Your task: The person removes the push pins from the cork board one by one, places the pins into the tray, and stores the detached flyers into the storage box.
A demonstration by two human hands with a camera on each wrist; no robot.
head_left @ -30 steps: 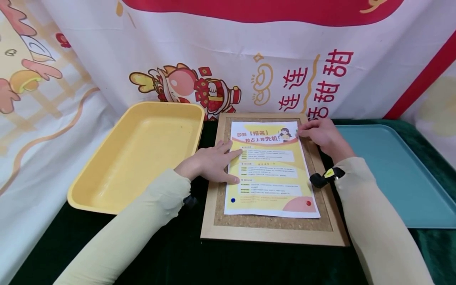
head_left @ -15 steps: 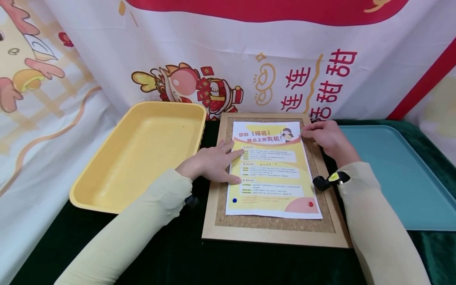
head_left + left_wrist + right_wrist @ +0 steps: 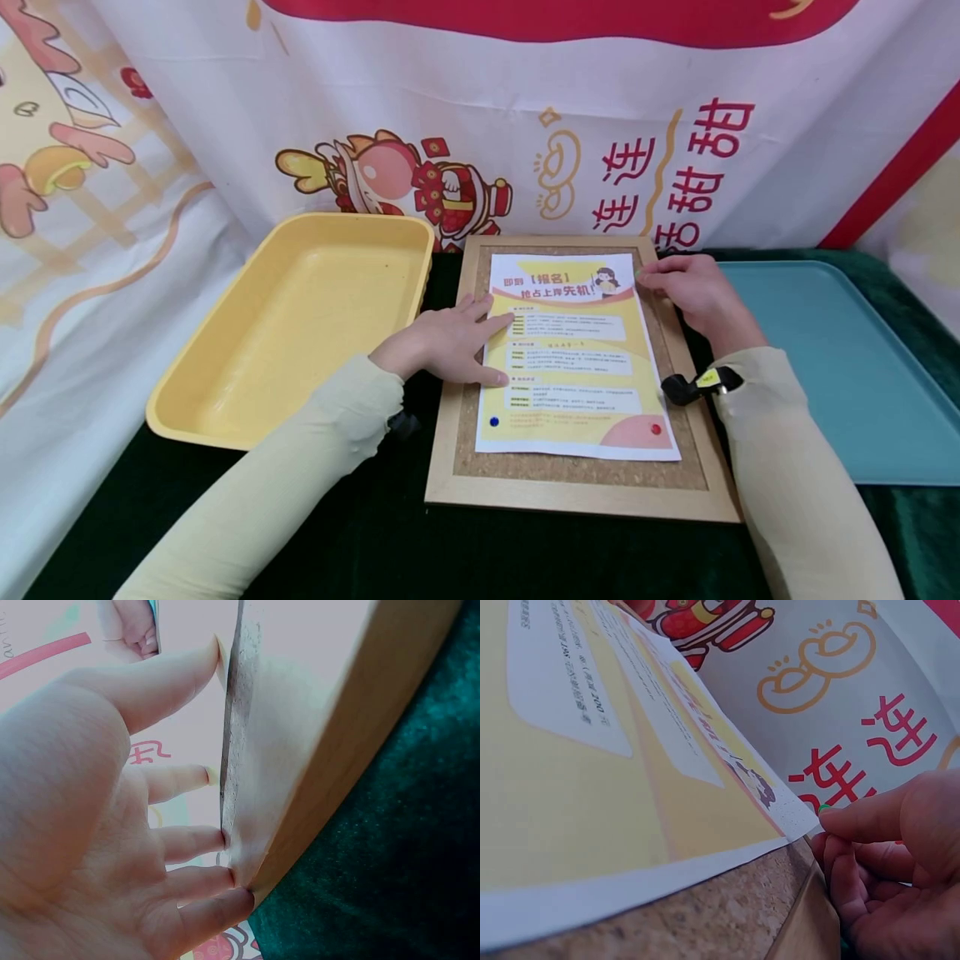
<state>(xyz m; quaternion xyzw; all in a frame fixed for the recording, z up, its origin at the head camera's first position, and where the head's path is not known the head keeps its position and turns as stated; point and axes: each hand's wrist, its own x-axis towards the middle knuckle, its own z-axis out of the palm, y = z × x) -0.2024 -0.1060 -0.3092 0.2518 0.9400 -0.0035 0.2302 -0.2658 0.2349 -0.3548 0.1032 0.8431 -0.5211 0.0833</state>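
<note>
A yellow-and-white printed sheet [image 3: 562, 367] lies on a wood-framed cork board [image 3: 585, 471]. A blue pushpin [image 3: 494, 422] sits at its lower left corner and a red pushpin [image 3: 656, 430] at its lower right. My left hand [image 3: 446, 342] rests with spread fingers on the sheet's left edge and the board's frame. At the upper right corner, my right hand [image 3: 690, 292] pinches a small green pushpin [image 3: 825, 809] between thumb and finger; most of the pin is hidden. In the right wrist view, that corner of the sheet [image 3: 799, 825] meets the fingertips.
To the left of the board stands a yellow tray [image 3: 300, 333]. A blue-green tray [image 3: 847, 358] lies at the right, partly behind the right arm. Dark green cloth [image 3: 360, 533] covers the table, and a printed white curtain [image 3: 450, 75] hangs behind.
The right hand has shifted very slightly rightward at the sheet's upper right corner, with the camera view shifting a little too. The left hand stays in place on the sheet.
</note>
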